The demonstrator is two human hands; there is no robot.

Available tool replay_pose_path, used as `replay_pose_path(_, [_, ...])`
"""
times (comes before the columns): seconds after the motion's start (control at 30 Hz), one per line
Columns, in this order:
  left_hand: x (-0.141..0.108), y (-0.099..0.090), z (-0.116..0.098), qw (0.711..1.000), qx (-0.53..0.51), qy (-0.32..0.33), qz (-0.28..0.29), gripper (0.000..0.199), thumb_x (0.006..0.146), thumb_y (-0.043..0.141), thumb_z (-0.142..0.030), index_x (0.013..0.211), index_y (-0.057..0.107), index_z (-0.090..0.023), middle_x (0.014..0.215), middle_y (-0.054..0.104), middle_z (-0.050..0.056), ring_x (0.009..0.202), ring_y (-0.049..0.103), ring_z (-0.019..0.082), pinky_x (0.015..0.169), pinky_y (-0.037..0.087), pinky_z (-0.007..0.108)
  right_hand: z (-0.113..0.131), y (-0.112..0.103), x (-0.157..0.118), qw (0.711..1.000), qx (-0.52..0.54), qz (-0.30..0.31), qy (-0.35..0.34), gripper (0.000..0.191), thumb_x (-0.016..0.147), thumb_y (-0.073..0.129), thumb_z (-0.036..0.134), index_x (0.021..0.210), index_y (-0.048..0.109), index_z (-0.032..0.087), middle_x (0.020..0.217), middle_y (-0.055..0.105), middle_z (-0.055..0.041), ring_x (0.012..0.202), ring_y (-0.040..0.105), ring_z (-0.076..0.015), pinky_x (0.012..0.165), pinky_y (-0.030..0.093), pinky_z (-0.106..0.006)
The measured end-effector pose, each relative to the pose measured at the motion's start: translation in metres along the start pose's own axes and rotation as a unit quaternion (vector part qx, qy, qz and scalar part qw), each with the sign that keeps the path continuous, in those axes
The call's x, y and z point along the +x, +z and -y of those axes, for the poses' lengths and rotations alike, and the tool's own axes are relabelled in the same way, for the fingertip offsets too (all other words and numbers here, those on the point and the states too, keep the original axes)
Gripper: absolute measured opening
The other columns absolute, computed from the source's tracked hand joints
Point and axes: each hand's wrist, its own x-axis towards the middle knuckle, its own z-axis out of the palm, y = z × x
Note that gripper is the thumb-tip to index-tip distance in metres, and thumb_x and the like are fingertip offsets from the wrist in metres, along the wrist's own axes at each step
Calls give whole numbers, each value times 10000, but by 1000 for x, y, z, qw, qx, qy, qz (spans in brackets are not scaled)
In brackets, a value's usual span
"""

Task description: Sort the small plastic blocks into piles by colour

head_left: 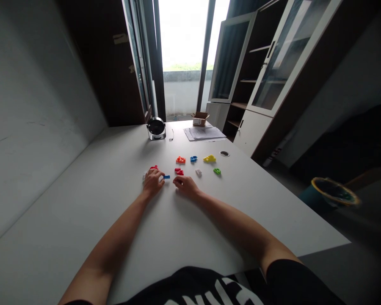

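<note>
My left hand (153,181) is closed around one end of a small flat blue plastic piece (167,177), which sticks out to the right of the fingertips. Just beyond that hand lies a red piece (154,167), and a white piece (144,175) is partly hidden at its left side. My right hand (186,185) rests on the table with its fingers curled together; whatever they hold, if anything, is hidden. Close in front of it is a red toy piece (178,171). A small white toy (198,172) and a green toy (217,171) lie further right.
An orange toy (180,159), a blue toy (193,159) and a yellow toy (210,158) form a row behind on the white table (114,161). Farther back are a round metal-framed device (156,128), papers (206,133) and a cardboard box (200,119). A cable hole (224,153) sits at right.
</note>
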Motion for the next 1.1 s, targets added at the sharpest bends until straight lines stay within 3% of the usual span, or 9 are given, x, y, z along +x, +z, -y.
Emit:
replay_pose_path(0.33, [-1, -13, -22, 996, -40, 85, -3, 182, 916, 565, -204, 1040, 692, -247, 1065, 700, 61, 1139, 575, 259, 1064, 435, 448, -6, -1, 3, 994, 72, -44, 68, 212, 898, 615, 398, 934, 693, 204, 719, 674, 6, 617, 563, -141, 619, 415, -250])
replay_pose_path(0.57, [-2, -14, -25, 993, -52, 106, 3, 188, 898, 572, -174, 1030, 689, -241, 1044, 707, 61, 1076, 607, 252, 1006, 471, 430, -4, -4, 3, 995, 79, -27, 57, 291, 896, 634, 477, 905, 701, 194, 755, 681, -12, 669, 581, -153, 657, 445, -263])
replay_pose_path(0.73, [-3, -13, -24, 992, -77, 105, 2, 237, 914, 574, -198, 1126, 667, -243, 1070, 716, 55, 1052, 629, 252, 984, 482, 432, -7, -2, 3, 993, 93, -34, 56, 313, 863, 660, 505, 907, 659, 195, 754, 668, -10, 656, 567, -152, 628, 445, -266])
replay_pose_path(0.87, [-3, -11, -22, 990, -108, 87, -6, 217, 961, 539, -250, 1126, 680, -244, 1028, 735, 49, 1007, 660, 239, 960, 495, 427, -8, 1, 1, 991, 116, -47, 50, 295, 842, 667, 461, 1003, 622, 218, 744, 650, 14, 636, 561, -149, 609, 441, -264])
replay_pose_path(1.1, [1, -5, -20, 985, -156, 72, -3, 191, 980, 558, -321, 996, 726, -232, 978, 753, 57, 941, 680, 226, 882, 517, 388, 0, -2, 1, 994, 102, -27, -12, 121, 859, 611, 308, 943, 599, 221, 800, 629, 7, 628, 536, -134, 605, 431, -260])
